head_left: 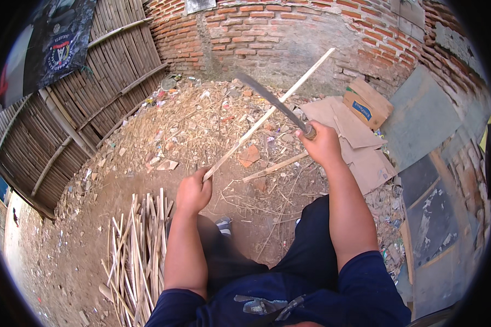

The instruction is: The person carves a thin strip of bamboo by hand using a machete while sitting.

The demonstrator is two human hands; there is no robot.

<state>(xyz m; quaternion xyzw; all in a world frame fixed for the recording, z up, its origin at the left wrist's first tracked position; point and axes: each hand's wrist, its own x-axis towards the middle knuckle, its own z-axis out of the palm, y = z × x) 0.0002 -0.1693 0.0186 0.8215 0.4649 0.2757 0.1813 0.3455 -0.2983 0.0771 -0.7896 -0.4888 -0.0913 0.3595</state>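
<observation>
My left hand (193, 192) is closed round the lower end of a long, pale wooden strip (251, 131), which slants up and away to the right. In my right hand (323, 145) is the handle of a machete (268, 97) with a dark, slightly curved blade. The blade points up and to the left and crosses over the strip near its middle; whether the two touch, I cannot tell. Beside my left forearm a pile of similar strips (139, 248) lies on the ground. Another wooden piece (278, 166) lies below the machete, near my right hand.
Rubble and dry straw (185, 120) cover the ground ahead, up to a brick wall (267, 32). A bamboo fence (112, 65) stands at the left. Flattened cardboard (357, 128), a cardboard box (368, 102) and grey sheets (420, 117) lie at the right.
</observation>
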